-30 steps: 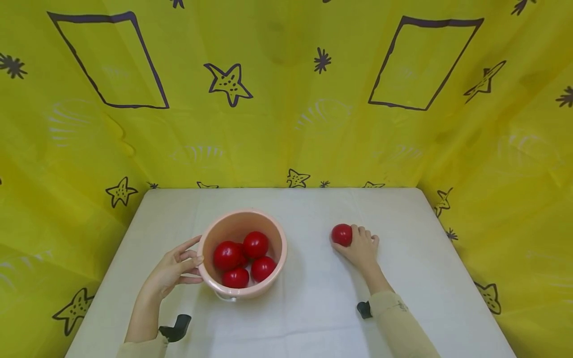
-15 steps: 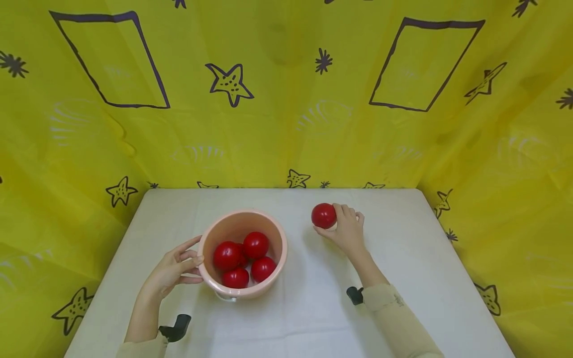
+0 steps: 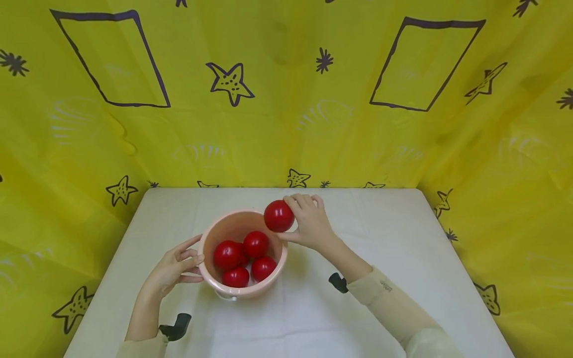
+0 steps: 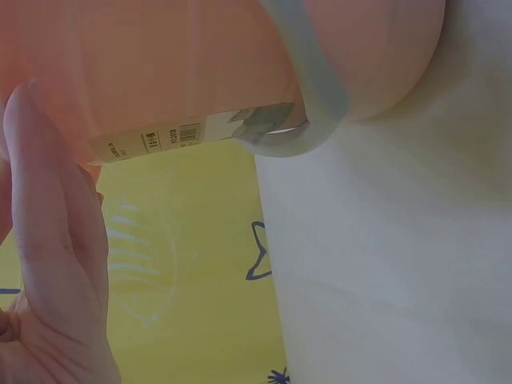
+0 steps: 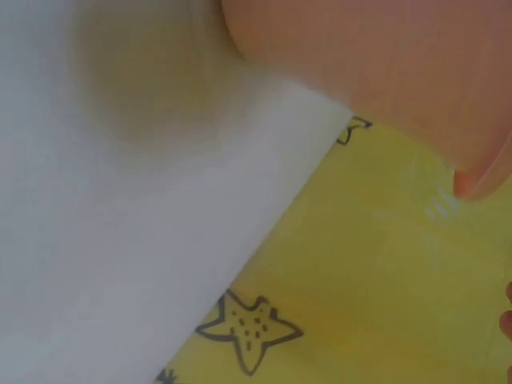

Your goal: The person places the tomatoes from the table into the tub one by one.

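Note:
A pink bucket (image 3: 242, 292) stands on the table with several glossy red balls (image 3: 228, 255) inside. My left hand (image 3: 172, 268) holds it at the left, thumb at the rim and fingers spread along the outer wall; the left wrist view shows those fingers (image 4: 48, 184) against the pink side. Above the bucket's right rim, my right hand (image 3: 311, 223) grips another red ball (image 3: 279, 216) between thumb and fingers. From the right wrist, the bucket's outside (image 5: 384, 64) shows, with only fingertips (image 5: 507, 322) at the frame's edge; the held ball is out of that view.
A white cloth covers the table (image 3: 380, 238). Yellow curtains (image 3: 286, 124) with starfish drawings enclose it at the back and both sides. The bucket's pale handle (image 4: 312, 88) hangs down its outer wall, beside a printed label (image 4: 176, 138).
My right hand has lifted the red ball off the table and carried it left to the bucket's right rim. The left hand and the bucket have stayed in place.

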Motion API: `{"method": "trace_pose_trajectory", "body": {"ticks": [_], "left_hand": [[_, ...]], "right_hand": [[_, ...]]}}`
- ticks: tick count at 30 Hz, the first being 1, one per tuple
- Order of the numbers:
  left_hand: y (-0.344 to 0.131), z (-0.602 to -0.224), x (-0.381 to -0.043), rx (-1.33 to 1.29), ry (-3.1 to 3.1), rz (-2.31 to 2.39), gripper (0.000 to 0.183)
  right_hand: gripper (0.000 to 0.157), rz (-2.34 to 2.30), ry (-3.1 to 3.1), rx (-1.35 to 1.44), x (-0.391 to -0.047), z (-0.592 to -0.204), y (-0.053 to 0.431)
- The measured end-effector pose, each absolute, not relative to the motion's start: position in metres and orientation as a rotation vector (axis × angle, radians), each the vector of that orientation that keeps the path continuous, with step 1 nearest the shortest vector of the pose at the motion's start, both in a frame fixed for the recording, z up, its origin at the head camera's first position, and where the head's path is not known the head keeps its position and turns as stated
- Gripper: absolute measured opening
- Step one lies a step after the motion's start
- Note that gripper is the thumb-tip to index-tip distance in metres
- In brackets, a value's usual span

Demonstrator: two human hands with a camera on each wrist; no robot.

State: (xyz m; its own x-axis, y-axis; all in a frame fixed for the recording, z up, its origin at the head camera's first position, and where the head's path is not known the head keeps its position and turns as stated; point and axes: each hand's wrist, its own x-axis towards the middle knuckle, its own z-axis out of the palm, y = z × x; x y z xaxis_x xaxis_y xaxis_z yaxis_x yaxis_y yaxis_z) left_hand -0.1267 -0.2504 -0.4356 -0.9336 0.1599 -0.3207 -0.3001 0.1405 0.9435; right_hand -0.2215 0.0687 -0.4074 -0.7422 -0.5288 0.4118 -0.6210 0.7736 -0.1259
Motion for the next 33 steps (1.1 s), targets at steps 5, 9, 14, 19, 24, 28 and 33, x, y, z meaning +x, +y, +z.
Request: {"method": "trace_pose_trajectory", "body": {"ticks": [5,9,14,19,24,28,33], "left_hand": [[-0.251,-0.435,-0.126,-0.125,2.067,1.866,0.065],[-0.251,-0.435,-0.126,-0.126,2.072,1.863,0.065],[-0.250,-0.436,-0.127,-0.150,2.081,1.853,0.065],[-0.250,-0.435,-0.127,-0.145,2.081,1.850,0.065],[-0.249,-0.434,-0.126,-0.144,2.080,1.850,0.065],[-0.249,-0.435,-0.126,-0.168,2.080,1.846,0.065],[-0.249,-0.437,-0.126,-0.162,2.091,1.840,0.064]], "right_hand": [[0.074,0.246,-2.650,1.088,-0.214,-0.405,0.046],[0.077,0.123,-2.679,1.275,-0.212,-0.407,0.031],[0.078,-0.029,-2.713,1.473,-0.211,-0.414,0.016],[0.076,-0.125,-2.734,1.591,-0.210,-0.422,0.006],[0.080,-0.211,-2.758,1.662,-0.208,-0.426,-0.001],[0.081,-0.287,-2.777,1.669,-0.207,-0.428,-0.004],[0.081,-0.417,-2.803,1.672,-0.205,-0.430,-0.006]]}}
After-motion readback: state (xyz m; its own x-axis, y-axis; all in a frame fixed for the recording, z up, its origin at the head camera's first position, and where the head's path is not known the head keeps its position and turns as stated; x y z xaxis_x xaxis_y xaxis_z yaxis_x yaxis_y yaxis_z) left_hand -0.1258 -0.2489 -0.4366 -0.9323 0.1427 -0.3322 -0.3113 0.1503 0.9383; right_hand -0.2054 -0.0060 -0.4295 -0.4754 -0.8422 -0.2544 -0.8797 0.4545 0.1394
